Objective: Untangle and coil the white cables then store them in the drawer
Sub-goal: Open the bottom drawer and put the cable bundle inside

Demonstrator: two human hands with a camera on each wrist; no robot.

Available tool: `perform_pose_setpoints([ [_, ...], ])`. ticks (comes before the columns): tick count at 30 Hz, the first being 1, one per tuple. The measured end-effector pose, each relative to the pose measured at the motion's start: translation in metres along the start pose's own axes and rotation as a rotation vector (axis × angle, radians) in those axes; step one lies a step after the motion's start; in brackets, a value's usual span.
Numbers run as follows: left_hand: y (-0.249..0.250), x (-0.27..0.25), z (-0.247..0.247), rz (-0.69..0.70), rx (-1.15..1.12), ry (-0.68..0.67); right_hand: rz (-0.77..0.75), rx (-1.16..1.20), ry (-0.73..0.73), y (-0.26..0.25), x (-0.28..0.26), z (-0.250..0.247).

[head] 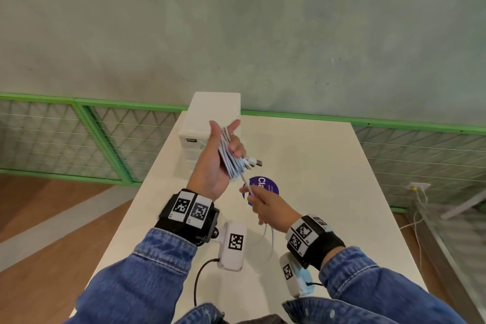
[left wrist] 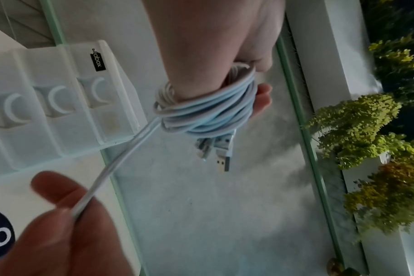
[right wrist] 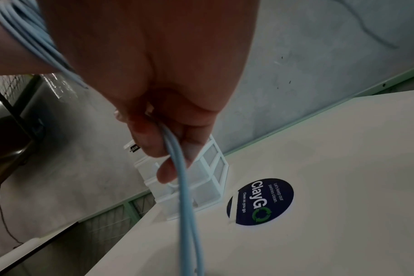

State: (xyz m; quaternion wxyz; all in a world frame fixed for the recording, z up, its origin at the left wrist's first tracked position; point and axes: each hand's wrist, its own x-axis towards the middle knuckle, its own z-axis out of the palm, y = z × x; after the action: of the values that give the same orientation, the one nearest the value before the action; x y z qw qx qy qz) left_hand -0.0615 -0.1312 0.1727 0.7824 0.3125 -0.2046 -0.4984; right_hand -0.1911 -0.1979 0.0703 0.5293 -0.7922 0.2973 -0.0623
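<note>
Your left hand (head: 213, 166) is raised above the bench (head: 328, 192), palm turned toward you, with the white cables (head: 232, 159) wound in a coil around its fingers (left wrist: 264, 97); the thumb stands free beside the loops. The fingers curl enough to keep the coil in place, and a USB plug (left wrist: 223, 162) with other cable ends hangs from the lower edge of the bundle. Your right hand (head: 265, 205) sits lower and nearer your body, pinching the loose strand of cable between thumb and fingers (right wrist: 154, 138); that strand runs taut up to the coil and trails slack below the hand toward the bench. Behind your left hand, at the far edge of the bench, stands the white drawer unit (head: 210, 123), its drawers shut. A round dark-blue sticker (right wrist: 260, 201) lies on the bench just beside it.
</note>
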Motion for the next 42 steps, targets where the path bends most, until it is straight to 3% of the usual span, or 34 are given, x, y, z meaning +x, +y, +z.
perform_pose_setpoints([
  [4, 0.010, 0.011, -0.017, 0.132, 0.012, 0.099, 0.000, -0.186, -0.070, 0.001, -0.006, 0.004],
  [7, 0.009, 0.014, -0.029, 0.221, 0.118, 0.167, -0.125, -0.370, -0.074, -0.013, -0.011, 0.008],
  [11, 0.001, 0.009, -0.039, 0.295, 0.654, 0.238, -0.247, -0.405, -0.046, -0.039, -0.012, 0.009],
  [14, -0.005, 0.008, -0.044, 0.309, 1.026, 0.160, -0.308, -0.452, -0.016, -0.052, -0.012, 0.006],
  [17, -0.007, 0.007, -0.045, 0.163, 1.270, -0.019, -0.318, -0.505, -0.021, -0.056, -0.012, -0.003],
  [20, -0.008, 0.001, -0.044, -0.103, 1.417, -0.186, -0.357, -0.487, 0.030, -0.057, -0.012, -0.016],
  [24, -0.008, -0.011, -0.030, -0.393, 1.184, -0.245, -0.386, -0.498, 0.103, -0.057, -0.012, -0.033],
  [28, -0.006, -0.013, -0.025, -0.472, 1.036, -0.338, -0.429, -0.482, 0.192, -0.053, -0.013, -0.033],
  [31, -0.007, -0.013, -0.031, -0.525, 0.994, -0.412, -0.396, -0.282, 0.251, -0.049, -0.010, -0.039],
  [37, -0.013, -0.013, -0.022, -0.546, 0.523, -0.596, -0.380, 0.146, 0.228, -0.045, -0.008, -0.042],
  [42, -0.017, -0.017, -0.011, -0.421, 0.442, -0.640, -0.320, 0.353, 0.187, -0.051, -0.009, -0.043],
])
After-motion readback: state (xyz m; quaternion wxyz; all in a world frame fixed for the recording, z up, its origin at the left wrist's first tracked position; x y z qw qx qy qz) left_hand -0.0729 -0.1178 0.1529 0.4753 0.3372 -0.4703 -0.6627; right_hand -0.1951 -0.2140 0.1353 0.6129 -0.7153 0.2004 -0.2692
